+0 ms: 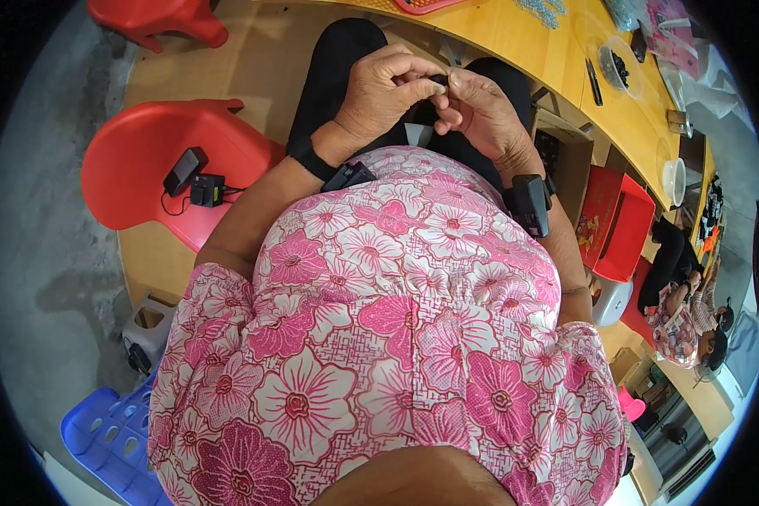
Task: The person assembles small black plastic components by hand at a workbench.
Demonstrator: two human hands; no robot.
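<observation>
Over my lap, just short of the table's near edge, both hands meet around a small black piece (438, 80). My left hand (388, 88) is closed, pinching it between thumb and forefinger. From the other side the thumb and fingertips of my right hand (481, 105) press on the same piece, with the other fingers curled in. The piece is mostly covered by the fingers, so its exact kind cannot be made out. Each wrist wears a dark strap with a black device, one of them the right wrist device (530, 205).
On the yellow table (557, 59) are a clear bowl of black pieces (620, 66), a black pen-like tool (594, 82) and a white cup (674, 181). A red chair (135, 160) at left bears black devices with a cable. A red box (616, 223) stands right; other people sit beyond.
</observation>
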